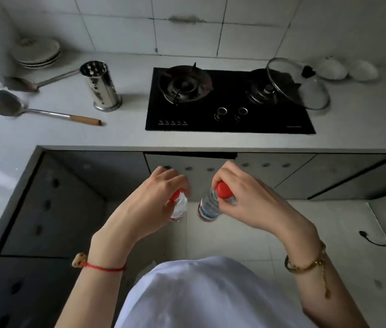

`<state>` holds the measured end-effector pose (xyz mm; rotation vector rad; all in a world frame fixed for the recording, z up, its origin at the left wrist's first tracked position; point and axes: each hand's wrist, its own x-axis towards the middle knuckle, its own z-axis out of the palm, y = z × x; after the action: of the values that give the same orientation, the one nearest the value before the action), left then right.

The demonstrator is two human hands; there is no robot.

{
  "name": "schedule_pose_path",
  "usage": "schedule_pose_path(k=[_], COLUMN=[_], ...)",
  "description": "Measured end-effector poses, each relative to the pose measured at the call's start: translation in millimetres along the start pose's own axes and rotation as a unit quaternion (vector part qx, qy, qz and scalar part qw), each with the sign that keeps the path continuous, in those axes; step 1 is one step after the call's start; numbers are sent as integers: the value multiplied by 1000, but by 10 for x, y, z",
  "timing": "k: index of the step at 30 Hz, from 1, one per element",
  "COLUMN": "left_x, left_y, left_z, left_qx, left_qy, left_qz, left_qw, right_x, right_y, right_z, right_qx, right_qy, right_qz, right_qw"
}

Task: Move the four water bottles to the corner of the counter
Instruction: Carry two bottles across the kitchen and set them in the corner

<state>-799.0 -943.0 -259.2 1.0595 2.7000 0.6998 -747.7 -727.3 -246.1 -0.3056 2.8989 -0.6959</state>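
Below the counter's (pixel 187 140) front edge, each hand carries a bottle by its red-capped neck: left hand (pixel 154 200) grasping the left bottle (pixel 179 209), right hand (pixel 246 197) the right bottle (pixel 209 208). Pinched so high, either could slip or clip the edge when lifted.

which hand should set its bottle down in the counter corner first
Left, probably. The left hand with its water bottle is on the side of the counter corner; the right hand would cross over.

A home kitchen: gas hob (pixel 229 100) in tiled counter (pixel 128 136), stacked plates (pixel 37 53), spatula (pixel 33 110).
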Motion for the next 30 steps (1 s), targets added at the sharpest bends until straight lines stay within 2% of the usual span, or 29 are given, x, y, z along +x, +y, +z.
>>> schedule_pose_path(k=[10,18,30], left_x=[1122,1899,3147], left_y=[1050,1837,2826], left_z=[706,1093,1711], left_qx=[-5,-2,-23], left_qy=[-96,-182,-278], left_qz=[156,321,436], left_qw=[983,930,856], right_x=[-1014,-1741,-2238], right_y=[1138,1661,2600], right_z=[-431,-577,-861], right_qx=[1,33,60], right_qy=[78,159,246], right_qz=[156,311,434], right_qw=[985,936,865])
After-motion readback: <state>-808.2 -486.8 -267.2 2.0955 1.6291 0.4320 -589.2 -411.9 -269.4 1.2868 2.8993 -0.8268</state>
